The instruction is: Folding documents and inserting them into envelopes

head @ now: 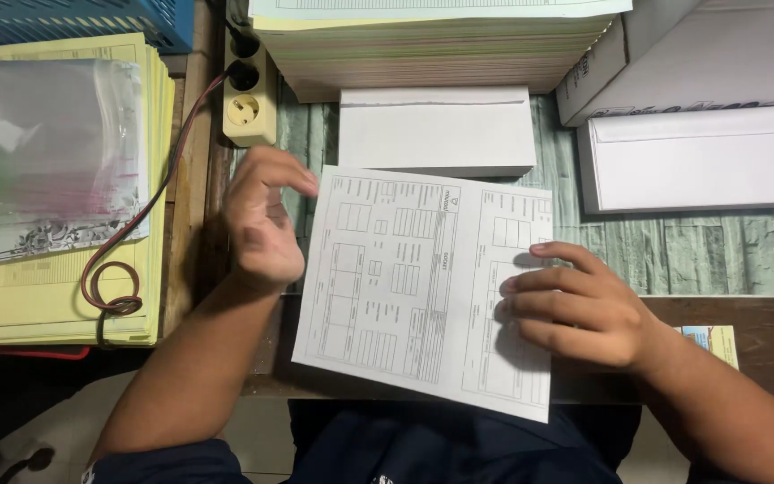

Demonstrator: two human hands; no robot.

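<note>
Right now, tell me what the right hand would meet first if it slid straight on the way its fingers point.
The right hand points left across the printed form it presses; past the sheet's edge, probably the left hand.

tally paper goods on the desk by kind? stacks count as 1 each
Printed form, under both hands: 1
White envelope stacks: 2
Yellow paper stack: 1
Tall form stack at the top: 1
White box: 1
Total: 6
</note>
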